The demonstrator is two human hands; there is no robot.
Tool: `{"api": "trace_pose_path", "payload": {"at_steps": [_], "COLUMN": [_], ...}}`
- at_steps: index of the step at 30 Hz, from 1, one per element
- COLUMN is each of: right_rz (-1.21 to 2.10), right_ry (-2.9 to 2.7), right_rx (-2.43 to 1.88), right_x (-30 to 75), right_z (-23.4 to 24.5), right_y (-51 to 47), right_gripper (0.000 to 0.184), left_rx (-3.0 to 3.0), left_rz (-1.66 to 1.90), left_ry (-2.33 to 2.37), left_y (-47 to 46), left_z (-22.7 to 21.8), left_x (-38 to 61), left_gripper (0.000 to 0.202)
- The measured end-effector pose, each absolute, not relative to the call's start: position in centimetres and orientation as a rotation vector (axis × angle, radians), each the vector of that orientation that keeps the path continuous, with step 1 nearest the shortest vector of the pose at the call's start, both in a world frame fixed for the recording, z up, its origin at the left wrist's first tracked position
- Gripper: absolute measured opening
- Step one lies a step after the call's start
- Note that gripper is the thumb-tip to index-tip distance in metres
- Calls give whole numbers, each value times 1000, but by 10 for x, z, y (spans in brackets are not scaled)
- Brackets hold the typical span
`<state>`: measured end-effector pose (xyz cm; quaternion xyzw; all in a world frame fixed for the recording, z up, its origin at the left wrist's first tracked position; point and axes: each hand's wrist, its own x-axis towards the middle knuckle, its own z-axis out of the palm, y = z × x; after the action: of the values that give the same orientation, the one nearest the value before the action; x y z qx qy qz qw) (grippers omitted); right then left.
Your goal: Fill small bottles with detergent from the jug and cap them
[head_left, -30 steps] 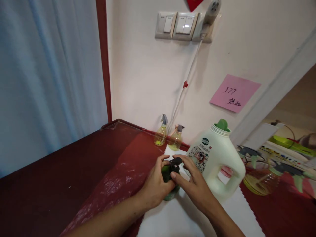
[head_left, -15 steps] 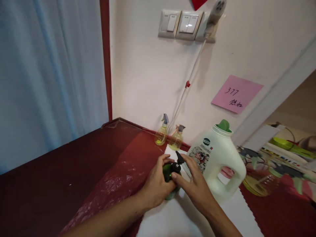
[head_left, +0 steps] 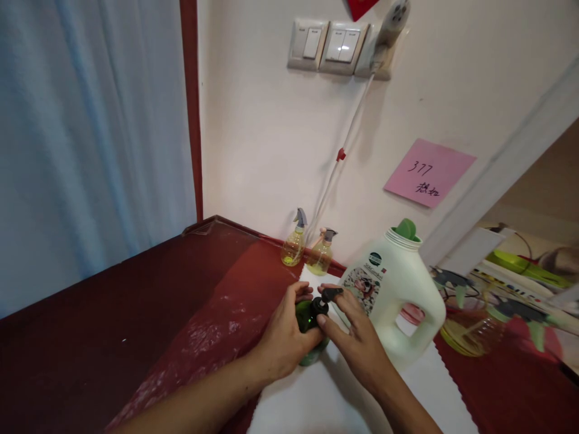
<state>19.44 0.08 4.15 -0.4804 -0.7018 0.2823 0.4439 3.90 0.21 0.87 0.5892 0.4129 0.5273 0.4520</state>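
Note:
A small dark green bottle (head_left: 306, 316) stands on a white sheet (head_left: 330, 392) on the red table. My left hand (head_left: 284, 337) is wrapped round the bottle's body. My right hand (head_left: 357, 343) pinches the bottle's black pump top (head_left: 326, 298) with thumb and fingers. A big white jug (head_left: 398, 292) with a green cap stands just to the right of my hands.
Two small spray bottles (head_left: 294, 244) with yellow liquid stand by the wall. More sprayers and clutter (head_left: 497, 313) lie at the right. A cord (head_left: 337, 163) hangs from the wall socket. A pink note (head_left: 429, 172) is stuck on the wall. A curtain (head_left: 90, 138) hangs at the left.
The black pump top has turned under my right fingers: its nozzle pointed up half a second ago and now lies flatter, pointing right. My left hand stays on the bottle.

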Motion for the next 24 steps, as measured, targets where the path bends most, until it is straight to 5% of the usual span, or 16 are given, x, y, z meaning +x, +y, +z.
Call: {"api": "trace_pose_path", "payload": {"at_steps": [7,20,24], "right_rz": [698,743,806], "right_ry": [-1611,-1597,-1567], "right_rx": [-1283,-1214,-1180], "right_x": [190,183,188], "right_z": [28,29,23], "right_y": [6,2,-3], "right_gripper": [46,27,47], "left_rx": [1494,1455,1433], "left_rz": [1286,1282,1277], "left_ry": [1047,1049,999], "left_y": [1,2,4], "left_z": [11,14,11], "left_x": [37,39,34], "left_gripper": [69,71,75]}}
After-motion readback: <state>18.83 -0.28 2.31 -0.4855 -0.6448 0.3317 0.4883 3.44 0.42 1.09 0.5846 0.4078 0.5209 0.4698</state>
